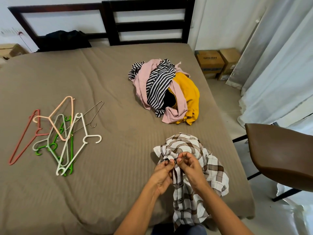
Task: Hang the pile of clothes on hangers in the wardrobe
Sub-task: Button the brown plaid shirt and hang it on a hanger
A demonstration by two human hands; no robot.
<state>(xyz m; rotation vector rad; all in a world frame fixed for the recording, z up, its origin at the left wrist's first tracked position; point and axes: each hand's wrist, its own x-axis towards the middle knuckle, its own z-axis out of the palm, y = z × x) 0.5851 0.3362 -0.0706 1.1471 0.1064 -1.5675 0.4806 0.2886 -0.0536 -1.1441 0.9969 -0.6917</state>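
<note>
The task is only getting started. The left hand and right hand are each keeping a narrow pinching grip on the plaid shirt by its button placket, at the bed's near edge. The pile of clothes is waiting at 12 o'clock from the hands, and the hangers are lying bare at 9 o'clock. No wardrobe is showing. A chair is crowding the 3 o'clock side, while open bedding is stretching leftward.

L fingers, R fingers on plaid shirt, bed edge
</note>
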